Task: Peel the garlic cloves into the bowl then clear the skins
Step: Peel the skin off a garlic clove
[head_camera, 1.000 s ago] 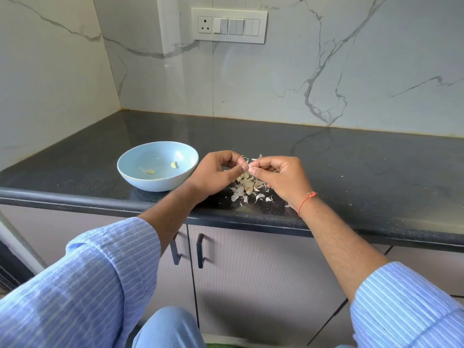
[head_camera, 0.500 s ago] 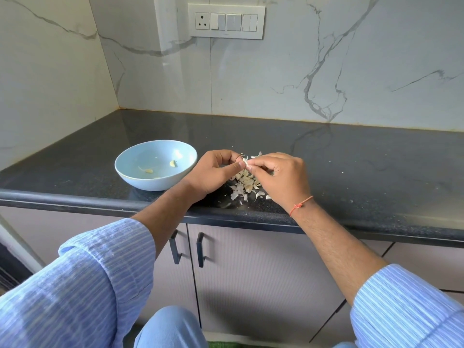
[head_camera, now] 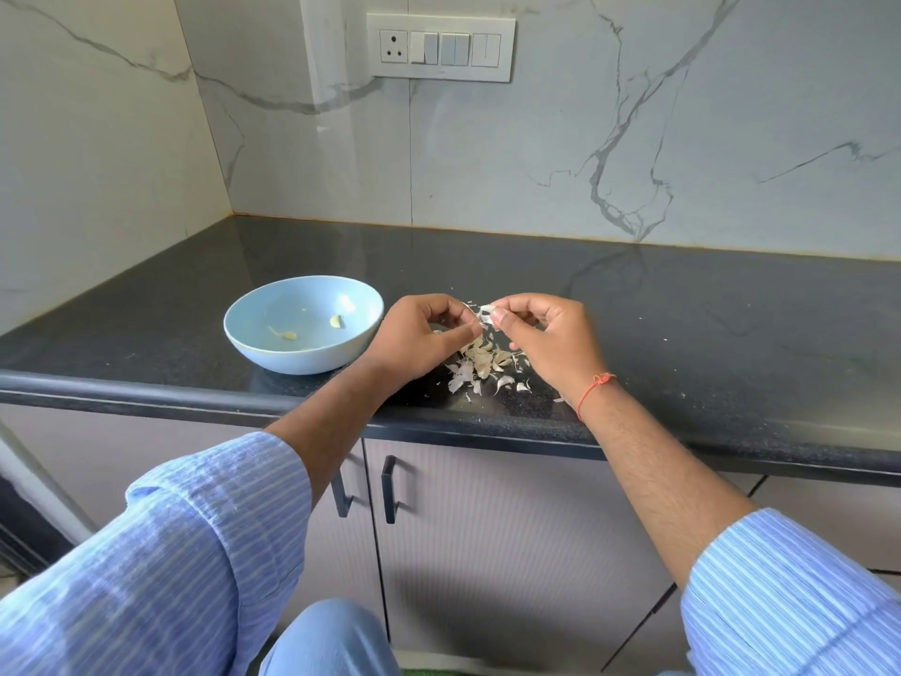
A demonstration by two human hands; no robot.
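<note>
A pale blue bowl (head_camera: pixel 253 341) stands on the black counter, left of my hands, with two peeled garlic cloves (head_camera: pixel 336 322) inside. Above a heap of garlic skins and cloves (head_camera: pixel 482 363), my left hand (head_camera: pixel 419 336) and my right hand (head_camera: pixel 551 339) meet at the fingertips. Between them they pinch a small garlic clove (head_camera: pixel 485 314) with white skin flaking off it. Most of that clove is hidden by the fingers.
The black counter (head_camera: pixel 682 334) runs right and back to a marble wall with a switch panel (head_camera: pixel 441 47). Its front edge lies just below my wrists. Cabinet doors with dark handles (head_camera: pixel 389 490) are underneath. Tiny skin flecks dot the counter at right.
My hands have drawn slightly apart, and the white skin now shows between the fingertips. The bowl and the heap have not moved.
</note>
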